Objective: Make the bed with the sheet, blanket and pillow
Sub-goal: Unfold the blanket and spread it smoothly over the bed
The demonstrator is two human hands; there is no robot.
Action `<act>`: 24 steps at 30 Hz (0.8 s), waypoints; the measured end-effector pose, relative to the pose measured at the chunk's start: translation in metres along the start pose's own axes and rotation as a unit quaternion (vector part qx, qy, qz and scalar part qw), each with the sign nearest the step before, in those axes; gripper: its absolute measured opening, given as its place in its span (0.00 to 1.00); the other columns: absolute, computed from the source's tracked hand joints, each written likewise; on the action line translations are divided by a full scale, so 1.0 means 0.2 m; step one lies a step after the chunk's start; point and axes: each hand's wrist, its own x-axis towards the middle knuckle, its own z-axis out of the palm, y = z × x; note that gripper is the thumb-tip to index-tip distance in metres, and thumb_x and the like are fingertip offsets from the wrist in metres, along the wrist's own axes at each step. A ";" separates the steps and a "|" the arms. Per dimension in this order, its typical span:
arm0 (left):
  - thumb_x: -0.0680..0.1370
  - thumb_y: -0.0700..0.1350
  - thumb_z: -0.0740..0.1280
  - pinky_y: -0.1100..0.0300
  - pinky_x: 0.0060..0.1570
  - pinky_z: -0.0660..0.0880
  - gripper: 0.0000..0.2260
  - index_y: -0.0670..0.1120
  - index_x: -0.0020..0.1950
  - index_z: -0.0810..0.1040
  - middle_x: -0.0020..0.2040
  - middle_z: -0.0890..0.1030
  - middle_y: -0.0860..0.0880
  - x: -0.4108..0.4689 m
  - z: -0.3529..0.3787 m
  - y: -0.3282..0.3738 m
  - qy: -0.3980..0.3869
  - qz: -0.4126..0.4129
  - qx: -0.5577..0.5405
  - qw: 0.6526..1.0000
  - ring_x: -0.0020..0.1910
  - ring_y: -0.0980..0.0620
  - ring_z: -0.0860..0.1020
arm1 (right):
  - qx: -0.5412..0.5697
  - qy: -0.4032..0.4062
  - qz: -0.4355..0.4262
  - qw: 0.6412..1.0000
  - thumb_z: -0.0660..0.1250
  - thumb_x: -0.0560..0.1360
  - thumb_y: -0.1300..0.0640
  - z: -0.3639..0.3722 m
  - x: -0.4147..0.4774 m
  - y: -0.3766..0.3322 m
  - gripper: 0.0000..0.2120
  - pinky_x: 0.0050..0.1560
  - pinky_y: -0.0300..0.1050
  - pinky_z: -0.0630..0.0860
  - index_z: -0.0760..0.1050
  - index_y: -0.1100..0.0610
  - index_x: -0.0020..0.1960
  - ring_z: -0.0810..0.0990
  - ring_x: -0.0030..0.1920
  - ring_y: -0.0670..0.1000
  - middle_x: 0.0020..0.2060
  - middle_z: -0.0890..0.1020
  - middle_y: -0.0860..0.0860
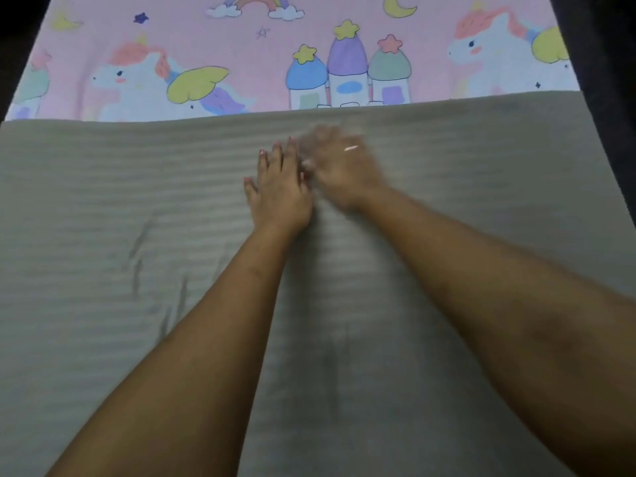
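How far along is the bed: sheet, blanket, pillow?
Done: the pink sheet lies flat at the far end. In hand: the grey blanket covers the near part; the left hand and right hand rest flat on it, side by side, with creases showing to their left. Left: smoothing those, and the pillow, which is not in view.

Bed [568, 74] fills nearly the whole view, running away from the camera. Past its right edge, a dark strip [609, 63], near black; floor or wall, cannot tell. Same darkness in the far left corner [17, 32]. No detail readable in either. Light dim, soft and even, slightly warm; shadows faint, with diffuse edges.
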 end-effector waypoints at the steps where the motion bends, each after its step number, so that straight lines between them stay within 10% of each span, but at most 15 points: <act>1: 0.80 0.42 0.53 0.44 0.73 0.44 0.27 0.53 0.78 0.50 0.79 0.50 0.51 0.03 0.01 0.05 0.001 -0.019 -0.042 0.999 0.77 0.50 0.47 | -0.014 -0.033 -0.059 0.998 0.51 0.79 0.47 0.03 0.00 -0.10 0.28 0.74 0.50 0.52 0.56 0.53 0.77 0.57 0.76 0.53 0.76 0.58 0.53; 8: 0.81 0.52 0.54 0.40 0.72 0.41 0.28 0.56 0.78 0.45 0.79 0.50 0.51 -0.06 0.17 0.16 -0.015 0.011 0.008 1.000 0.77 0.47 0.44 | -0.088 0.051 0.150 0.983 0.52 0.80 0.41 -0.22 -0.23 0.77 0.26 0.73 0.54 0.53 0.60 0.50 0.75 0.59 0.74 0.56 0.75 0.62 0.54; 14: 0.82 0.53 0.54 0.43 0.72 0.39 0.26 0.55 0.78 0.48 0.78 0.51 0.52 -0.17 0.25 0.30 -0.027 0.046 0.013 0.998 0.77 0.50 0.45 | -0.055 0.047 0.483 0.873 0.44 0.80 0.38 -0.44 -0.72 1.29 0.32 0.74 0.63 0.46 0.51 0.55 0.78 0.48 0.77 0.59 0.77 0.50 0.57; 21: 0.79 0.48 0.55 0.47 0.75 0.51 0.21 0.46 0.72 0.67 0.69 0.73 0.46 -0.45 0.33 0.33 0.044 -0.013 -0.328 0.944 0.72 0.49 0.66 | 0.019 0.103 0.120 0.987 0.51 0.76 0.46 -0.02 -0.81 0.10 0.25 0.67 0.54 0.60 0.73 0.52 0.67 0.73 0.67 0.55 0.67 0.75 0.53; 24: 0.77 0.51 0.52 0.46 0.74 0.53 0.23 0.46 0.70 0.71 0.71 0.70 0.46 -0.61 0.36 0.27 0.025 0.048 -0.205 0.977 0.74 0.48 0.62 | 0.035 0.028 0.087 0.995 0.51 0.76 0.43 0.02 -1.01 0.16 0.26 0.69 0.54 0.61 0.70 0.47 0.70 0.70 0.70 0.52 0.69 0.72 0.49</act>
